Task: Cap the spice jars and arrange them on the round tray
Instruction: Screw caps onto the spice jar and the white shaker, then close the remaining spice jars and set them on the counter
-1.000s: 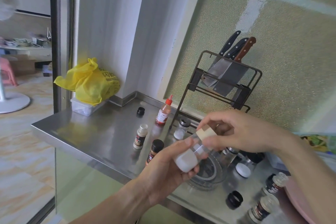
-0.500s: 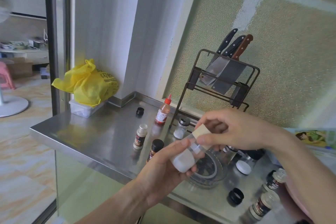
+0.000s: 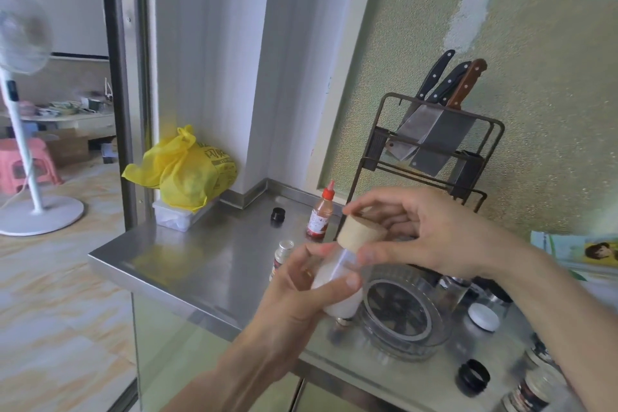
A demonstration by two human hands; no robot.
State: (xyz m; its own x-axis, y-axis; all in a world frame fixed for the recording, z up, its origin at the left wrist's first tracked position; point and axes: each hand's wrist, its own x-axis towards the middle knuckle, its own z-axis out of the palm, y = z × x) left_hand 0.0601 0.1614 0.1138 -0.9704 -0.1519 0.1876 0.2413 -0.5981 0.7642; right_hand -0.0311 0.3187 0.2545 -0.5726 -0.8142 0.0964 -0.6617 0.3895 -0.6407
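Between both hands' fingers (image 3: pixel 369 256), tilted jar (image 3: pixel 337 291), cork (image 3: pixel 359 234)

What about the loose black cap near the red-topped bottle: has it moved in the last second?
No. The black cap sits just left of the red-topped bottle, at the same gap as before; only the camera shifted.

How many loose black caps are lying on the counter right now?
2. One black cap lies at the back, left of the red-tipped sauce bottle. The other black cap lies at the front right, near the round tray. More may be hidden behind the hands.
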